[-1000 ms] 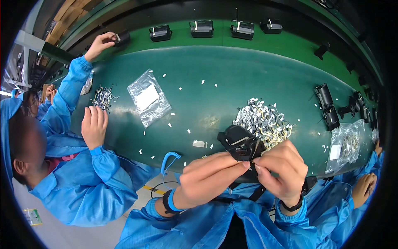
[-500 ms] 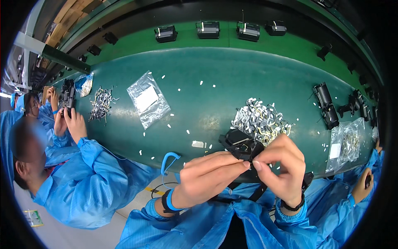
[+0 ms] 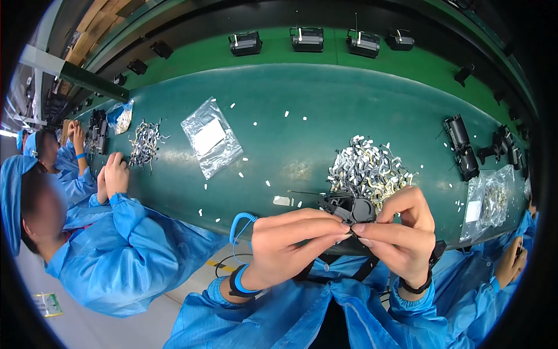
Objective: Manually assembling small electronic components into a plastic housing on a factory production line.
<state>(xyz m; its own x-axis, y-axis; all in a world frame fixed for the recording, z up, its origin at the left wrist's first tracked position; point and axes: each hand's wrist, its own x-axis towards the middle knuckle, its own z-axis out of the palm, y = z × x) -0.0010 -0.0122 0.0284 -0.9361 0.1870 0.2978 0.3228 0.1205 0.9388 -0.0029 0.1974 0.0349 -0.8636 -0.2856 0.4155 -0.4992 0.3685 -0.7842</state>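
In front of my body, over the near edge of the green work surface, is a black plastic housing (image 3: 361, 210) with a round end and a thin rod sticking out leftward. My left hand (image 3: 293, 243) pinches at its near side, fingers straight and pressed together with the thumb. From the other side my right hand (image 3: 404, 239) closes thumb and forefinger on the same spot, touching the left fingertips. Whatever small piece lies between the fingertips is mostly covered. Just beyond the housing is a heap of short black, white and yellow cables with white connectors (image 3: 369, 168).
A clear plastic bag (image 3: 210, 139) with a white label lies left of centre; another bag of cables (image 3: 487, 203) lies right. Black housings (image 3: 462, 148) stand at right. A coiled blue cord (image 3: 239, 225) hangs near my left arm. A co-worker (image 3: 116, 250) sits at left. Black units (image 3: 307, 39) line the far green strip.
The black housing has turned, showing its round end and rod. My right fingers have closed in against the left ones. Units on the far strip have shifted right. The left co-worker's hands have drawn together.
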